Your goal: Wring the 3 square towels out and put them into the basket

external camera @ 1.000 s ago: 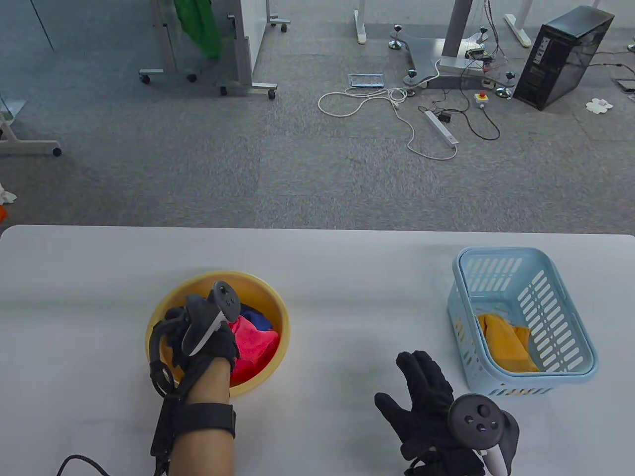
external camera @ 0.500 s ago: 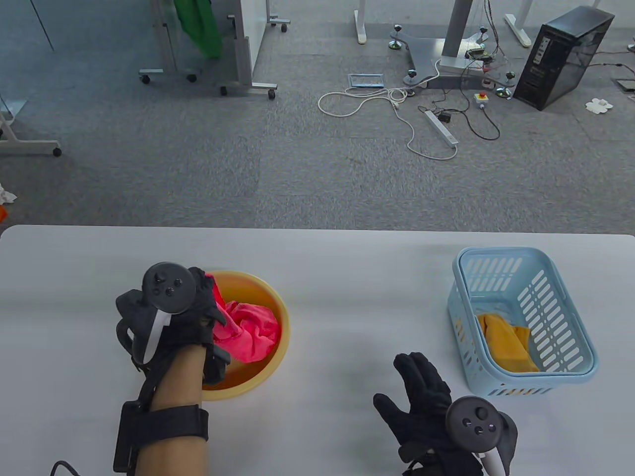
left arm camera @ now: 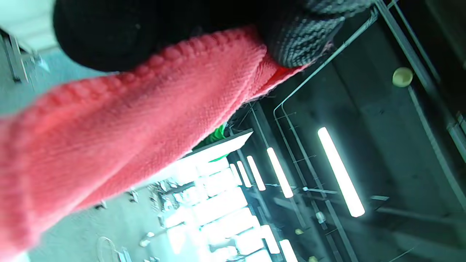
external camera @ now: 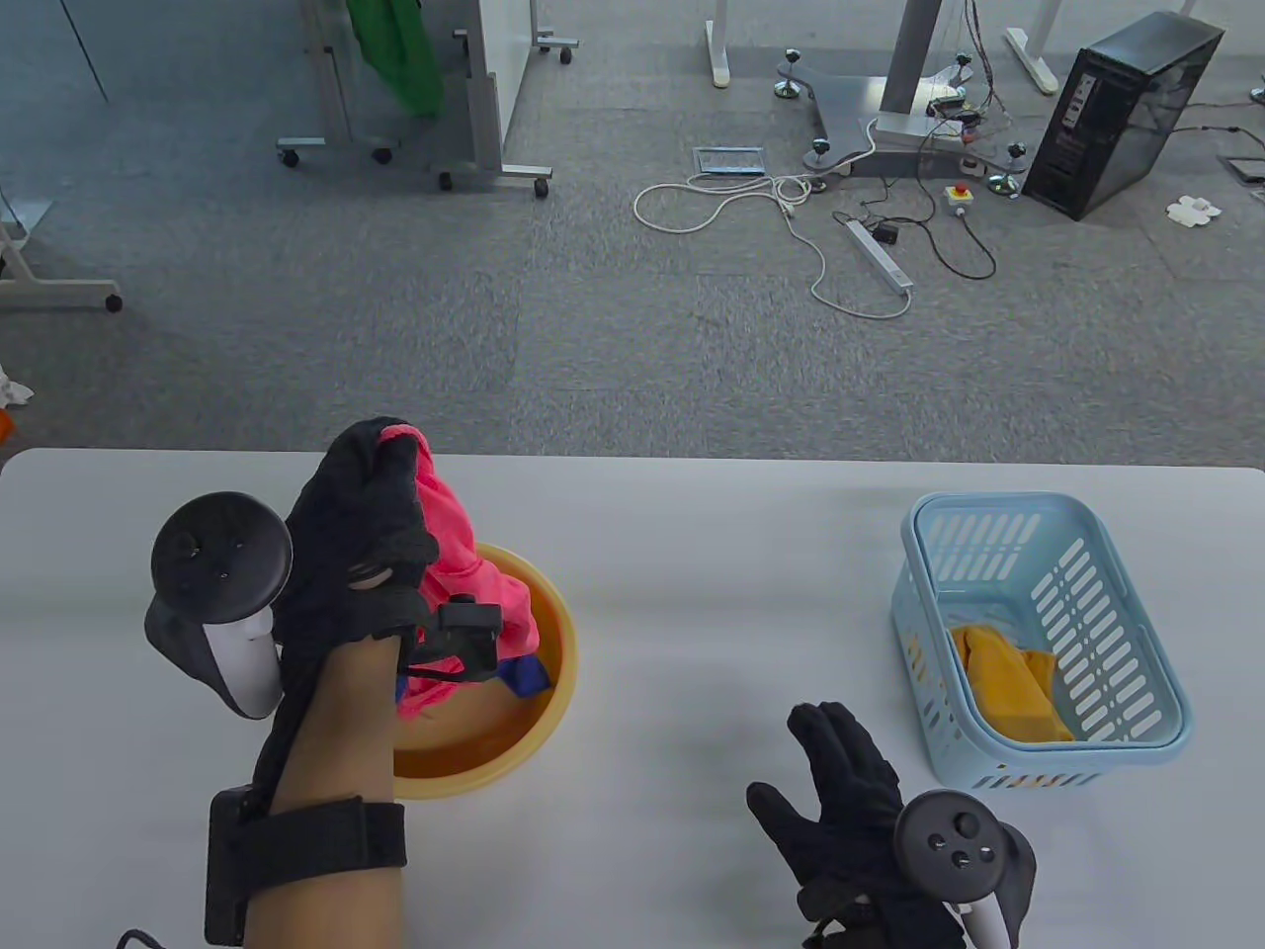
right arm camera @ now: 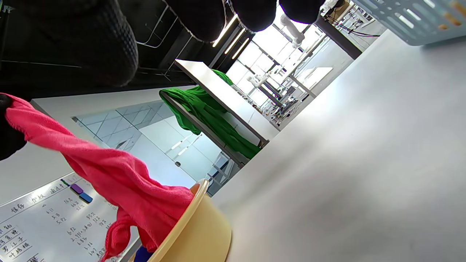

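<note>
Table view: orange towel [external camera: 1013, 682] lies in the basket [external camera: 1146, 633], lower right; left hand [external camera: 361, 539] fingers grip the pink towel [external camera: 460, 554] above the bowl [external camera: 558, 633], unwrung; blue towel [external camera: 524, 676] remains inside; right hand [external camera: 850, 820] spread, empty.

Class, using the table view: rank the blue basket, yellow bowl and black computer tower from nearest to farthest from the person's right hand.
1. Blue basket, just right of the right hand.
2. Yellow bowl, to its left.
3. Black computer tower, on the floor beyond the table.

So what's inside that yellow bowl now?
In the yellow bowl a blue towel shows, with the pink towel hanging from the left hand. The forearm hides the bowl's left part.
</note>
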`<state>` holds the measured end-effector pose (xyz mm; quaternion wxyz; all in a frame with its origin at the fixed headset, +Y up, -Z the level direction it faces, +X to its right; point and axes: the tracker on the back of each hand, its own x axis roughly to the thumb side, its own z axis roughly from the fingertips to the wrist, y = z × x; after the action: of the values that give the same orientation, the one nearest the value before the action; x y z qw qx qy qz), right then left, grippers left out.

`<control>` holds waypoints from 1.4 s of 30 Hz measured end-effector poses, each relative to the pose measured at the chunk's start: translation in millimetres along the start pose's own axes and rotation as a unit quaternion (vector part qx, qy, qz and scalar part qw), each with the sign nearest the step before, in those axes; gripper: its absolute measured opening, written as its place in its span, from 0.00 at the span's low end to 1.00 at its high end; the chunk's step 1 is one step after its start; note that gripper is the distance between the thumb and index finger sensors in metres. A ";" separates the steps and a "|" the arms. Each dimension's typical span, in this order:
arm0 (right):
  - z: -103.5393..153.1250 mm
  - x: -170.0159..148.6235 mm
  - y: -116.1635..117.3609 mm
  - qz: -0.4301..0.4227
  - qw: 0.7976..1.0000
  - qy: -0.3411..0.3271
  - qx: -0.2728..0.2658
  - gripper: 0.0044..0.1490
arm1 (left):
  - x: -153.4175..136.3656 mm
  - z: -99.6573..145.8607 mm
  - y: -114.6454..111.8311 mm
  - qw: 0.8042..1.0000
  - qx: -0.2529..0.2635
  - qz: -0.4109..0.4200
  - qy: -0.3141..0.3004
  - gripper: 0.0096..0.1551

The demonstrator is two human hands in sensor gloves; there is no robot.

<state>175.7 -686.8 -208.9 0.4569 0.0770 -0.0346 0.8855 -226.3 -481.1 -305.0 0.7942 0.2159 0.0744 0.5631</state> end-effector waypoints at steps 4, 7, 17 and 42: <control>0.3 0.4 0.0 0.013 1.000 -0.001 -0.007 0.57 | 4.7 2.1 -10.7 0.996 -0.034 0.078 0.006 0.23; 0.3 0.5 0.2 0.025 1.000 -0.002 -0.005 0.58 | 13.6 5.2 -22.2 0.993 -0.060 0.105 -0.009 0.23; 1.0 3.2 2.2 -0.020 0.999 -0.044 0.004 0.70 | 46.9 29.3 -73.4 0.961 -0.113 0.215 -0.131 0.23; -2.1 -24.1 -2.7 -0.098 0.987 -0.055 -0.117 0.83 | 119.5 129.4 -204.8 0.802 -0.405 0.404 -0.173 0.22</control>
<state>191.4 -704.3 -215.1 0.5446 0.0746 -0.1549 0.8209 39.5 -459.8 -261.5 0.5100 -0.0209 -0.3925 0.7651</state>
